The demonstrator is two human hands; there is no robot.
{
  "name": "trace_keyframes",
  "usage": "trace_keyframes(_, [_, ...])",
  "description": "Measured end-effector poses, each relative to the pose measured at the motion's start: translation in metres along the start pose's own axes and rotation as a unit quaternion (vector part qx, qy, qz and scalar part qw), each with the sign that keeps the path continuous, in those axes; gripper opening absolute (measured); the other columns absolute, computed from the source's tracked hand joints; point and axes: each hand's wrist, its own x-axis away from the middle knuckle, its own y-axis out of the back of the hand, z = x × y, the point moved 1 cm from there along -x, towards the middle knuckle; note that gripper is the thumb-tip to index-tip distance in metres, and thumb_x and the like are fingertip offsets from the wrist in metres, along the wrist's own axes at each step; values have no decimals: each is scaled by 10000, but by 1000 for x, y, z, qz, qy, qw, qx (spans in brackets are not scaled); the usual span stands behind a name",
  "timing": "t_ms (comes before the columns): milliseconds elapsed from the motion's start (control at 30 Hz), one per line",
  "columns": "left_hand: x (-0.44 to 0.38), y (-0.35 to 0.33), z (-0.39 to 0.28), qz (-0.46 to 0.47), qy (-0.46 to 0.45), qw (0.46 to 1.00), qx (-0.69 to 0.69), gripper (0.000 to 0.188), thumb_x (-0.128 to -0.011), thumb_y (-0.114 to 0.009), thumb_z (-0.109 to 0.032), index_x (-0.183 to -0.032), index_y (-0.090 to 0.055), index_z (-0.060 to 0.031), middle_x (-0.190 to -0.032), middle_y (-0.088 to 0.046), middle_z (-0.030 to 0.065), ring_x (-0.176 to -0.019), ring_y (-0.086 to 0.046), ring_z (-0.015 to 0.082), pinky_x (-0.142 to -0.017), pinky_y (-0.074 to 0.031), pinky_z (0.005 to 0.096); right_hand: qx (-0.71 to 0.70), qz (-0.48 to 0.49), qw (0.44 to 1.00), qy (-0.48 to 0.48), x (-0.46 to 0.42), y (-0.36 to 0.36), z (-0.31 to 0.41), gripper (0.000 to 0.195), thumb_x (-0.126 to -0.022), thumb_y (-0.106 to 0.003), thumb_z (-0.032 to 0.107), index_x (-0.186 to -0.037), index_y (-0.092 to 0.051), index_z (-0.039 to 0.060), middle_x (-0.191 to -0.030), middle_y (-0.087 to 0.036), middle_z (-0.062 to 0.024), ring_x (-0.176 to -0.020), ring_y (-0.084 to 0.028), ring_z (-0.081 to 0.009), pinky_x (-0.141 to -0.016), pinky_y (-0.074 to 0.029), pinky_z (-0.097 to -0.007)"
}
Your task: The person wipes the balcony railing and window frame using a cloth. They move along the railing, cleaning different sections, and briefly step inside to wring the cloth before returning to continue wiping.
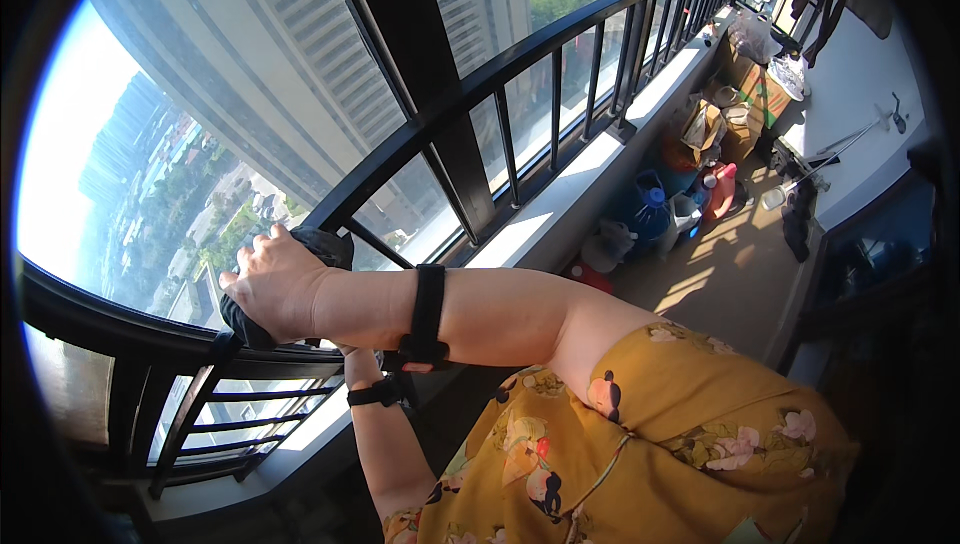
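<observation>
My right hand [277, 285] grips a dark grey cloth [326, 242], its fingers curled over it. Cloth shows on both sides of the hand, at the black metal railing [420, 127] in front of the window. Behind my right wrist, my left hand [349, 349] is almost wholly hidden. Only a sliver near its wrist shows, close to the railing. Whatever it holds or touches is out of sight. Black straps circle both of my forearms.
A white sill [525, 229] runs below the railing. Along the wall lie a blue-capped water jug [652, 206], a red-pink bottle [724, 187], plastic bags and cardboard boxes [761, 93]. A long-handled tool [832, 157] leans at the right wall. Dark clothing hangs at the upper right.
</observation>
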Motion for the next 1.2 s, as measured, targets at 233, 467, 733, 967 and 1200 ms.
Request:
trace_keyframes(233, [-5,3,6,-21,29,997,70,162,-845,-640,-100,-954,-649,19,-875,-647,89,-780,-607,178,-662,-482,316,43,-94,993,50,34,7,-53,426,-802,-713,232,-1181,-588,83,-1087,-648,-138,-1068,-634,-290,-953,-467,-402])
trace_keyframes(467, [-7,4,-54,19,99,984,148,134,-845,-439,-22,-781,-556,-40,-670,-514,18,-515,-424,67,-442,-324,185,95,-171,978,66,116,87,-183,483,-744,-765,202,-1180,-570,133,-1119,-642,-91,-1062,-626,-286,-982,-450,-407])
trace_keyframes(733, [-6,-11,-52,-79,14,992,97,149,-815,-417,-17,-726,-536,-27,-658,-480,23,-522,-403,75,-459,-303,210,172,-323,928,-74,169,113,-257,536,-638,-797,163,-1131,-599,95,-1111,-664,-101,-1083,-616,-316,-1030,-406,-442])
trace_keyframes(967, [-8,-10,-60,-90,49,992,75,150,-808,-424,-20,-713,-540,-30,-639,-471,14,-481,-392,68,-437,-291,198,79,-365,927,-20,113,33,-155,552,-709,-778,344,-1182,-573,146,-1137,-615,-99,-1154,-566,-286,-1094,-304,-479])
trace_keyframes(1200, [-10,-10,-58,-47,93,986,132,151,-840,-434,-41,-768,-567,-38,-635,-488,7,-485,-390,55,-432,-296,176,-116,-387,914,40,127,-1,-116,564,-726,-799,347,-1203,-594,127,-1160,-650,-68,-1158,-607,-277,-1108,-341,-476])
